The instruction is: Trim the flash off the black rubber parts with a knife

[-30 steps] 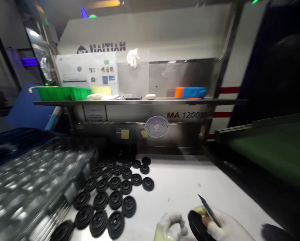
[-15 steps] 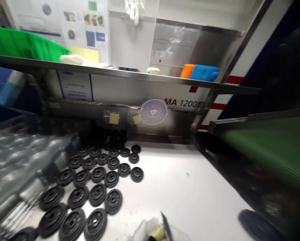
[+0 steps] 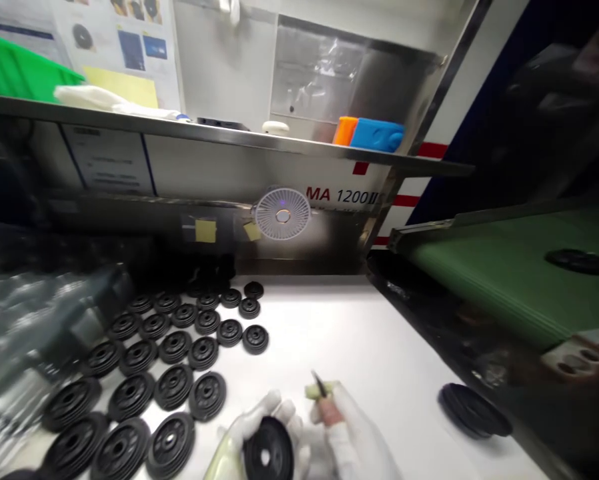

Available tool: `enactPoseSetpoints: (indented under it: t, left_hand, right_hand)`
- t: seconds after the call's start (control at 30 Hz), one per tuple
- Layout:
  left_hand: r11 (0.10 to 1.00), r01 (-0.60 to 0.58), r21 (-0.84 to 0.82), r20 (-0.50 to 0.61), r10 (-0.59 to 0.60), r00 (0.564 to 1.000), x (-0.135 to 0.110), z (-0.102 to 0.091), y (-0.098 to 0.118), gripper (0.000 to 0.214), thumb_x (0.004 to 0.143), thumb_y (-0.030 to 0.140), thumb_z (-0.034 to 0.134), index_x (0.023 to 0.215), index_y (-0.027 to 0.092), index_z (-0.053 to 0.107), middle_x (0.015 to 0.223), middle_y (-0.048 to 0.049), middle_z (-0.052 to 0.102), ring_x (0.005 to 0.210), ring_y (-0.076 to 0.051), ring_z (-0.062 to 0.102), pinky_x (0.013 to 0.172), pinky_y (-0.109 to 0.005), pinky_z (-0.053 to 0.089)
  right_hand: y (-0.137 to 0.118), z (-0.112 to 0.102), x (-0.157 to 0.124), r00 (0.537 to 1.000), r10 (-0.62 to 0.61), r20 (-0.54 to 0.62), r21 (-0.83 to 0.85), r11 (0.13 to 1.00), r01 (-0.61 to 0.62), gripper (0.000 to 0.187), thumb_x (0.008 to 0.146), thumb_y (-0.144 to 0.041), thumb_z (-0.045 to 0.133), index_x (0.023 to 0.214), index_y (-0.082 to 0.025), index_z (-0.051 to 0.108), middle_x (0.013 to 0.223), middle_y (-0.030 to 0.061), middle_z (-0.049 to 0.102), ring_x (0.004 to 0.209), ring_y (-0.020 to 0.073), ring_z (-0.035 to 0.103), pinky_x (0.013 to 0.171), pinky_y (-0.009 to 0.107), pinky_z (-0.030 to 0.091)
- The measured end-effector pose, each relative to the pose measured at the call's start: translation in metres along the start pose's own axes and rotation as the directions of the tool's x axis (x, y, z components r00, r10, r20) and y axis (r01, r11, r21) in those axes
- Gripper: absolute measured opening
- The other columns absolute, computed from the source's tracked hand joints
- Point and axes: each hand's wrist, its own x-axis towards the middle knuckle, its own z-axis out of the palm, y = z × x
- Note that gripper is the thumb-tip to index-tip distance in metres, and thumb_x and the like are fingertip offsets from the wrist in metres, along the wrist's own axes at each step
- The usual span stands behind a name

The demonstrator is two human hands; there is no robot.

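Observation:
In my white-gloved left hand [image 3: 239, 440], near the bottom of the view, a black grooved wheel [image 3: 257, 457] with a pale center hole is gripped, tilted up. My right hand [image 3: 352, 433], also gloved, is close beside it on the right. Its fingers are closed on a small knife [image 3: 320, 385] whose dark pointed blade sticks up; the handle is mostly hidden. A bit of yellow-green shows at those fingertips. Rows of similar black wheels [image 3: 174, 387] lie on the white table [image 3: 329, 333] left of my hands. Another dark wheel [image 3: 474, 410] lies at the table's right edge.
Grey trays with clear covers [image 3: 54, 313] flank the table's left side. Behind are a small white fan [image 3: 282, 215] and a metal shelf [image 3: 259, 138] with a green bin [image 3: 19, 70]. On the right, a green conveyor belt [image 3: 504, 267] carries a black wheel [image 3: 577, 261].
My hands have come up into fuller view, and the wheel in my left hand now shows. The camera view has swung right. A wheel on the green belt is now visible.

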Motion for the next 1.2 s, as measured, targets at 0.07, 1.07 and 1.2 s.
enactPoseSetpoints:
  t: [0.07,1.07,1.2]
  left_hand:
    - [0.974,0.075,-0.213,-0.011,-0.079,0.997,-0.003,0.007,0.017,0.018,0.072,0.021,0.052,0.089,0.018,0.059,0.081,-0.0055,0.061,0.079,-0.020,0.060,0.075,-0.040,0.047]
    - [0.944,-0.131,-0.304,0.020,0.144,0.989,-0.006,0.037,0.036,0.022,0.074,0.013,0.054,0.095,0.016,0.058,0.084,-0.0071,0.061,0.075,-0.018,0.060,0.070,-0.035,0.051]
    - [0.957,-0.087,-0.276,0.072,0.111,0.991,-0.005,0.030,0.037,0.023,0.072,0.014,0.053,0.095,0.016,0.057,0.070,-0.0049,0.058,0.065,-0.019,0.058,0.059,-0.035,0.050]
  right_hand:
    - [-0.002,-0.010,-0.003,0.994,-0.075,0.075,0.011,0.997,0.075,0.032,0.087,-0.045,0.032,0.085,-0.023,0.055,0.077,0.0030,0.062,0.070,0.0188,0.059,0.065,0.027,0.045]
    - [-0.002,0.043,-0.023,0.962,-0.273,0.010,-0.412,0.875,0.253,0.032,0.092,-0.034,0.025,0.078,-0.025,0.052,0.069,0.0003,0.063,0.060,0.0186,0.059,0.052,0.026,0.038]
    - [0.003,0.037,-0.017,0.960,-0.278,-0.025,-0.403,0.882,0.245,0.027,0.091,-0.031,0.028,0.087,-0.025,0.053,0.075,0.0013,0.064,0.064,0.0187,0.059,0.054,0.027,0.039]
